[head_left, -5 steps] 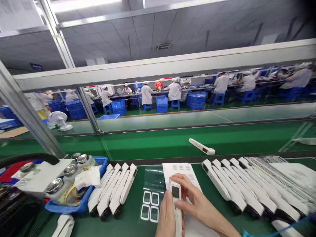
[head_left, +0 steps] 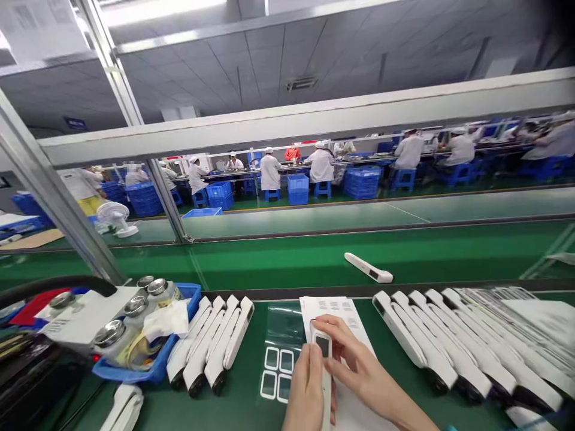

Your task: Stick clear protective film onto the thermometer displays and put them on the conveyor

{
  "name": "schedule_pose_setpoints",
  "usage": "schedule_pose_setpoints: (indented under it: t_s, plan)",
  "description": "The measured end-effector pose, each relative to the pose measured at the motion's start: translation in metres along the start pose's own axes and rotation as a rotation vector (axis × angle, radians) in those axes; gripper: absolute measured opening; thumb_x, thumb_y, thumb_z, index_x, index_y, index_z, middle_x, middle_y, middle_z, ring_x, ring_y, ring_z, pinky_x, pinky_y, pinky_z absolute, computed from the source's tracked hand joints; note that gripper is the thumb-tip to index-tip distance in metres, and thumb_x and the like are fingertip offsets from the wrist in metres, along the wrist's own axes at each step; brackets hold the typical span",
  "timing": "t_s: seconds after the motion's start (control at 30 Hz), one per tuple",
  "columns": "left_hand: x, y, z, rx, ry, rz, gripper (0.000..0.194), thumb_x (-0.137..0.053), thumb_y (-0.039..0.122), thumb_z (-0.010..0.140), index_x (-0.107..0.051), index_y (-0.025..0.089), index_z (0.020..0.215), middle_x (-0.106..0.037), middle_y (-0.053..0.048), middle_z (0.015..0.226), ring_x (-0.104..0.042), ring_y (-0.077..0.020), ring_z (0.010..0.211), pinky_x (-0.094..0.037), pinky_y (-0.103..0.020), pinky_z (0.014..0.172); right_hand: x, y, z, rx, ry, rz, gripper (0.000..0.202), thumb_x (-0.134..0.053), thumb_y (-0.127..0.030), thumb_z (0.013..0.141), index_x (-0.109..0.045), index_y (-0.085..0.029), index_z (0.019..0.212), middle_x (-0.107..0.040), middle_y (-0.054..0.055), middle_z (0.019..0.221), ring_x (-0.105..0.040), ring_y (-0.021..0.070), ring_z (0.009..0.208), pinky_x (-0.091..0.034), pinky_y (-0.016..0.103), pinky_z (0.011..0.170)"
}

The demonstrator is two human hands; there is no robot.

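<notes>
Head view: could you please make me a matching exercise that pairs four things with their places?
Things
1. Device over the printed paper
2. Small fan
3. White frames
4. Blue tray

Places
A. on the clear sheet
B. between the left hand and the right hand
C. under metal-lidded jars
D. beyond the bright green strip

Pairs: 1-B; 2-D; 3-A; 4-C

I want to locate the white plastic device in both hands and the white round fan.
White plastic device (head_left: 327,389): head view, casing below its screen.
White round fan (head_left: 112,214): head view, the grille.
</notes>
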State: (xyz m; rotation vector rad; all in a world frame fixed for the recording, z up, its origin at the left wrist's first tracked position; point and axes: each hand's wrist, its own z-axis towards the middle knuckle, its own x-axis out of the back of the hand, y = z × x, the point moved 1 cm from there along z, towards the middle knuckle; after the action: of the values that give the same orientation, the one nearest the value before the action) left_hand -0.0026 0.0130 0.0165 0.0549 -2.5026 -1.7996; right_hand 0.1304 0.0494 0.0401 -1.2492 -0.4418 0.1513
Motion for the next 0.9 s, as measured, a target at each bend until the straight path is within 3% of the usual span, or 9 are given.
schedule_pose_setpoints:
  t_s: [0.07,0.13,0.23,0.3,0.47,0.6,0.7,0.9]
  plan:
    - [0.018,0.018,0.004,-0.065,0.035,0.127,0.049,-0.047,0.061,0.082,-0.051,0.019,0.107,-0.064,-0.007,0.083,-0.058,-0.0193,0.063,-0.045,-0.028,0.053,-0.001,0.003,0.000,0.000,0.045,-0.003,0.044,-0.050,-0.048,0.089,-0.048,-0.034,0.130,-0.040,0.007,0.135,-0.057,0.0184,0.086,-0.049,0.034,0.075]
    - [0.044,0.034,0.011,-0.239,0.159,0.345,0.028,-0.054,0.046,0.081,-0.050,0.020,0.092,-0.061,-0.004,0.078,-0.057,-0.0194,0.067,-0.044,-0.028,0.059,0.000,0.008,0.001,-0.038,0.103,-0.033,0.042,-0.050,-0.048,0.088,-0.050,-0.031,0.126,-0.047,0.008,0.127,-0.058,0.0181,0.083,-0.048,0.034,0.073]
    - [0.079,0.043,0.022,-0.399,0.359,0.596,0.012,-0.052,0.030,0.082,-0.048,0.020,0.087,-0.060,-0.006,0.085,-0.059,-0.0230,0.084,-0.043,-0.031,0.072,0.000,0.017,0.005,-0.169,0.124,-0.101,0.035,-0.051,-0.046,0.084,-0.059,-0.023,0.109,-0.060,0.005,0.090,-0.058,0.0192,0.074,-0.047,0.033,0.068]
    - [0.091,0.039,0.028,-0.350,0.344,0.624,0.010,-0.050,0.026,0.084,-0.047,0.021,0.091,-0.061,-0.005,0.084,-0.061,-0.0230,0.082,-0.042,-0.030,0.069,-0.004,0.021,0.009,-0.242,0.093,-0.130,0.033,-0.051,-0.044,0.082,-0.060,-0.020,0.103,-0.056,0.000,0.068,-0.058,0.0196,0.067,-0.045,0.033,0.065]
    - [0.093,0.032,0.035,-0.309,0.323,0.519,0.012,-0.050,0.023,0.085,-0.045,0.021,0.095,-0.061,-0.002,0.073,-0.062,-0.0214,0.070,-0.042,-0.028,0.063,-0.024,0.015,0.017,-0.295,0.039,-0.118,0.036,-0.046,-0.044,0.080,-0.056,-0.019,0.104,-0.053,-0.001,0.064,-0.060,0.0193,0.060,-0.042,0.029,0.049]
    - [0.098,0.033,0.037,-0.258,0.359,0.348,0.015,-0.055,0.026,0.082,-0.045,0.022,0.093,-0.061,-0.001,0.075,-0.062,-0.0196,0.068,-0.045,-0.027,0.060,-0.038,0.011,0.025,-0.350,0.067,-0.057,0.037,-0.049,-0.046,0.076,-0.050,-0.021,0.102,-0.057,0.004,0.087,-0.060,0.0159,0.057,-0.038,0.023,0.035]
    - [0.102,0.033,0.036,-0.226,0.387,0.339,0.015,-0.056,0.027,0.082,-0.044,0.022,0.090,-0.060,0.000,0.072,-0.060,-0.0173,0.061,-0.045,-0.026,0.056,-0.047,0.016,0.033,-0.383,0.035,0.011,0.036,-0.052,-0.047,0.072,-0.047,-0.021,0.097,-0.054,0.005,0.098,-0.059,0.0122,0.049,-0.037,0.021,0.030]
    - [0.099,0.034,0.033,-0.236,0.427,0.275,0.015,-0.057,0.024,0.080,-0.042,0.023,0.084,-0.055,0.005,0.058,-0.058,-0.0149,0.050,-0.047,-0.026,0.055,-0.062,0.026,0.040,-0.435,0.102,0.162,0.037,-0.058,-0.048,0.066,-0.047,-0.020,0.089,-0.053,-0.004,0.067,-0.060,0.0161,0.044,-0.042,0.023,0.031]
